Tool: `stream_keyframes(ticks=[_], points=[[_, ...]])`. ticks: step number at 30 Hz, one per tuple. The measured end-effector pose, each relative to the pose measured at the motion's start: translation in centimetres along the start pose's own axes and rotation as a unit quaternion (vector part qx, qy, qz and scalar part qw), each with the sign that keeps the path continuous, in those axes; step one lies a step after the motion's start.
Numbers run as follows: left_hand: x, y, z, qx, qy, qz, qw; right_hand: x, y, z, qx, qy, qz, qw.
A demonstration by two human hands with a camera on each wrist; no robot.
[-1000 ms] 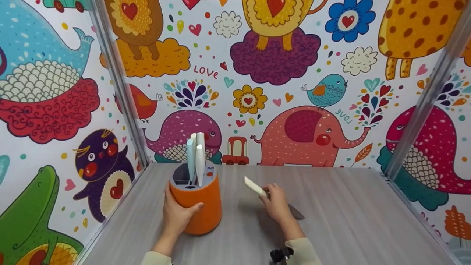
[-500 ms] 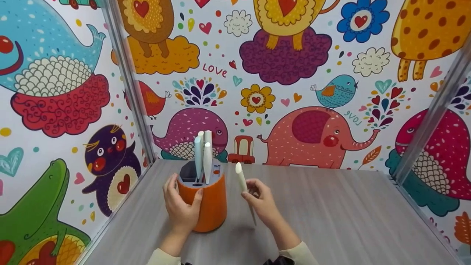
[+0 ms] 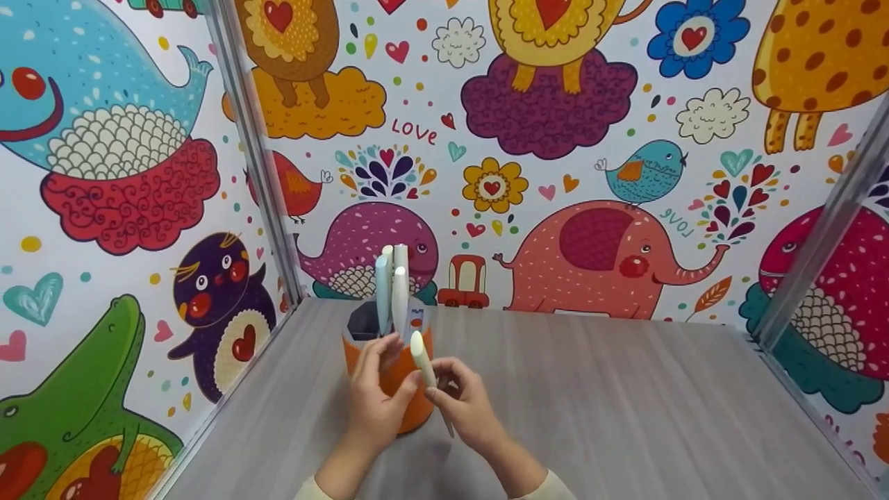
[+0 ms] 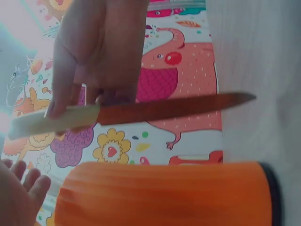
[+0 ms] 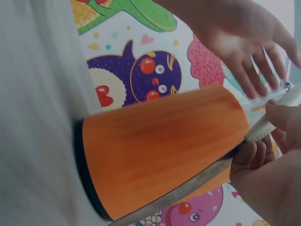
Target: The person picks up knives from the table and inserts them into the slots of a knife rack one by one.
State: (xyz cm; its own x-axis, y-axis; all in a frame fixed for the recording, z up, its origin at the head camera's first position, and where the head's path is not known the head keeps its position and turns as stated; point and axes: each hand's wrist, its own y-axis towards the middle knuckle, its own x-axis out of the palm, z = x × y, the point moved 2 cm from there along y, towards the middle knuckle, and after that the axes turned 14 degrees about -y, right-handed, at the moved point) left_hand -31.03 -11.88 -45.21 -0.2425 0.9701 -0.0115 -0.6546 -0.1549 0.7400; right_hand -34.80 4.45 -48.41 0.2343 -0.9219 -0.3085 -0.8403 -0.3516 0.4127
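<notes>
An orange knife block [image 3: 417, 415] with a grey top stands on the table; several pale-handled utensils [image 3: 399, 298] rise from it. Between thumb and fingers, my right hand [image 3: 472, 406] grips the cream handle of a knife [image 3: 422, 360], its blade slanting downward. In the left wrist view, the whole knife blade [image 4: 174, 109] shows beside the block. The right wrist view has the blade crossing in front of the block. My left hand [image 3: 378, 399] is in front of the block's upper part; in the right wrist view its fingers look loosely spread, apart from the block.
The grey wood-grain table [image 3: 611, 417] runs back to a wall [image 3: 542, 173] printed with cartoon animals. Similar printed panels stand at left and right, joined by metal corner posts [image 3: 253, 139].
My right hand has carried the knife left to the block, turning its handle upward. My left hand has come off the block's side and shifted right, toward the knife handle. The view has turned slightly left.
</notes>
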Motion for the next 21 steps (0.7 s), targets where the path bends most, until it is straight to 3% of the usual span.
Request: stream_keyframes(ticks=[2, 5, 11, 21], points=[[0.4, -0.1, -0.2, -0.02, -0.023, -0.016, 0.9994, 0.3, -0.1, -0.1, 0.003, 0.004, -0.004, 1.0], [0.7, -0.2, -0.4, -0.024, -0.022, -0.026, 0.9991, 0.7, -0.2, -0.2, 0.006, 0.006, 0.002, 1.0], [0.9, -0.3, -0.3, -0.032, -0.009, -0.033, 0.9989, 1.3, -0.4, 0.0, 0.011, 0.022, 0.025, 0.9994], [1.0, -0.3, -0.1, -0.091, -0.027, -0.039, 0.9948, 1.4, -0.3, 0.7, 0.026, 0.053, 0.043, 0.9973]])
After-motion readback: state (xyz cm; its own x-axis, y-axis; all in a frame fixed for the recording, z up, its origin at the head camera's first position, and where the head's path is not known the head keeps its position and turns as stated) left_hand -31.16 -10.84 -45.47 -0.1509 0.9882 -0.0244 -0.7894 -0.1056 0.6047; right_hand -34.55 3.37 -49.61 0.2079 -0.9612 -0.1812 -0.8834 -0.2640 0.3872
